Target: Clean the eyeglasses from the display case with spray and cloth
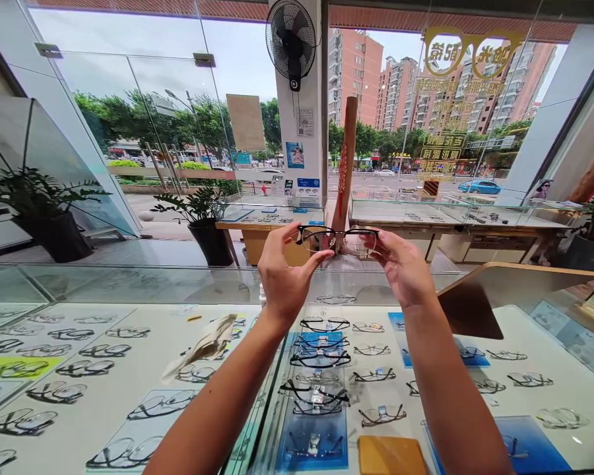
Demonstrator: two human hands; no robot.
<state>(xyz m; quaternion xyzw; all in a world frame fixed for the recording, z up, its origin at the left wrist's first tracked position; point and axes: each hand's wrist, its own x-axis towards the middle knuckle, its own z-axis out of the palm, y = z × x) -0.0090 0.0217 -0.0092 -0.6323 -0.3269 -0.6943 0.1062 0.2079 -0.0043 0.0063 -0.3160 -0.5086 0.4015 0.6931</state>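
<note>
A pair of eyeglasses (337, 232) with dark upper rims and thin metal lower rims is held up level above the glass counter. My left hand (288, 269) pinches its left end, thumb below the lens and fingers at the top corner. At the other end, my right hand (403, 264) grips the right side near the hinge, its fingers partly behind the frame. Below my hands, several glasses (321, 359) lie in a column inside the display case. A crumpled beige cloth (210, 343) rests on the counter beside my left forearm.
A tan case (391, 455) sits at the counter's near edge. To the right stands a tilted wooden-edged board (505, 290). Potted plants (210, 227), more display cases (426, 214) and a wall fan (291, 39) are beyond, before large windows.
</note>
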